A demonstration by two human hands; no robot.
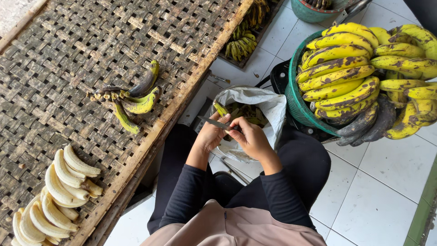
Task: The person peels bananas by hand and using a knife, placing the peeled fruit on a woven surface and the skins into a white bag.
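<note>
My left hand grips a small unpeeled banana whose yellow-green end sticks up past my fingers. My right hand holds a knife, its blade lying across the top of the left hand and pointing left. Both hands are above an open white plastic bag with banana peels inside, standing on the floor between my knees.
A green basket heaped with spotted yellow bananas is at the right. A woven bamboo tray on the left holds peeled bananas and a cut bunch stub. More bananas lie at the far side, near a teal bucket.
</note>
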